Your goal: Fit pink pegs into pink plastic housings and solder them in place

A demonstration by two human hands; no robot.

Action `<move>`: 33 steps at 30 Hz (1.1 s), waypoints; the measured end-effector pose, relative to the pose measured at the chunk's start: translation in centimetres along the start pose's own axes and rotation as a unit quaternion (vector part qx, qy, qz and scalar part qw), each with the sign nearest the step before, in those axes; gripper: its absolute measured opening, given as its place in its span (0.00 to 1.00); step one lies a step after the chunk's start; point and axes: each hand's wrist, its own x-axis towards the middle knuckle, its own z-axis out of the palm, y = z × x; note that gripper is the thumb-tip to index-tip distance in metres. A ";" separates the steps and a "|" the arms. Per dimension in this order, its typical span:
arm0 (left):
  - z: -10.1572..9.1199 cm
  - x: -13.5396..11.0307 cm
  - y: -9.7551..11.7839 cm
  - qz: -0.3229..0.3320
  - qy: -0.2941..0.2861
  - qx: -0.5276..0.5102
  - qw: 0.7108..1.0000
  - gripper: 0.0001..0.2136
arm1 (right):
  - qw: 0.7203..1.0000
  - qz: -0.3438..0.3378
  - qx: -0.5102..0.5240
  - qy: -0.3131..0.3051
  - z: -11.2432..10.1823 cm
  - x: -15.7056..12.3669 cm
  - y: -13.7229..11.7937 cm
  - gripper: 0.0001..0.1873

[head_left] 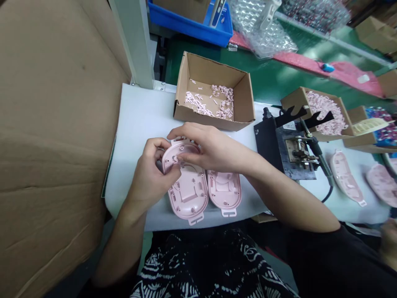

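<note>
A pink plastic housing shell, oval with posts and ribs inside, lies open side up on the white mat. My left hand is closed round its upper left edge, the thumb reaching inside. From the other side my right hand arches over the shell's upper end, thumb and fingers bent inward. Both thumbs meet near a small pink part by the upper posts; whether it is pinched is hard to make out. A second pink shell rests close to the right, partly under my right wrist.
Beyond my hands stands a cardboard box with small pink parts. To the right are a black soldering-iron stand, a box of pink pieces and more pink shells. A large cardboard sheet borders the left; a blue tray sits behind.
</note>
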 end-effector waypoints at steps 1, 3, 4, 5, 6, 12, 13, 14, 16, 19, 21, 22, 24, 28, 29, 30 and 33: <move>0.0 0.0 0.0 -0.002 0.000 0.005 1.000 0.19 | 1.000 0.004 -0.004 0.001 0.1 0.0 0.0 0.19; 0.0 0.0 -0.1 -0.003 0.006 0.012 1.000 0.19 | 1.000 0.009 -0.010 0.010 0.4 -0.1 0.0 0.20; 0.1 0.0 -0.1 -0.003 0.010 0.015 1.000 0.19 | 1.000 0.011 -0.010 0.013 0.6 -0.1 0.0 0.20; 0.1 0.0 -0.1 -0.001 0.015 0.017 1.000 0.19 | 1.000 0.011 -0.008 0.012 0.6 -0.1 0.0 0.20; 0.1 0.0 -0.1 0.000 0.018 0.020 1.000 0.19 | 1.000 0.010 -0.004 0.007 0.6 -0.1 0.0 0.21; 0.4 0.2 -0.2 -0.006 0.014 0.052 0.999 0.19 | 1.000 0.004 -0.003 -0.021 0.3 -0.1 0.5 0.23; 0.4 0.2 -0.2 -0.008 0.015 0.060 0.998 0.20 | 1.000 0.003 -0.009 -0.021 0.4 0.0 0.5 0.23; 0.3 0.3 -0.3 -0.011 0.015 0.065 0.998 0.20 | 1.000 0.005 -0.015 -0.023 0.6 0.0 0.6 0.23; 0.3 0.4 -0.5 -0.014 0.013 0.067 0.998 0.19 | 0.999 0.014 -0.026 -0.026 1.0 0.2 0.5 0.23; 0.0 0.5 -0.8 -0.020 0.015 0.079 0.997 0.18 | 0.997 0.039 -0.052 -0.045 1.2 0.4 -0.2 0.24; -0.1 0.7 -1.0 -0.026 0.018 0.090 0.995 0.18 | 0.993 0.036 -0.086 -0.068 0.4 0.7 -0.8 0.25; -0.2 0.7 -1.0 -0.031 0.020 0.096 0.995 0.18 | 0.992 0.026 -0.099 -0.079 -0.4 0.9 -0.9 0.27; -0.3 0.9 -1.1 -0.044 0.029 0.127 0.990 0.18 | 0.991 0.004 -0.118 -0.057 -3.0 1.6 -0.8 0.28; -0.2 1.2 -0.7 -0.028 0.077 0.222 0.972 0.18 | 0.961 0.109 -0.250 0.044 -9.6 3.9 2.4 0.13; -0.2 1.3 -0.5 -0.017 0.089 0.242 0.966 0.17 | 0.940 0.164 -0.298 0.032 -10.8 4.6 3.7 0.12; -0.1 1.3 -0.3 -0.008 0.098 0.262 0.960 0.16 | 0.919 0.212 -0.332 0.004 -11.6 5.2 5.1 0.11; 0.3 1.4 0.3 -0.007 0.101 0.317 0.943 0.15 | 0.886 0.283 -0.362 -0.058 -12.0 6.4 8.5 0.14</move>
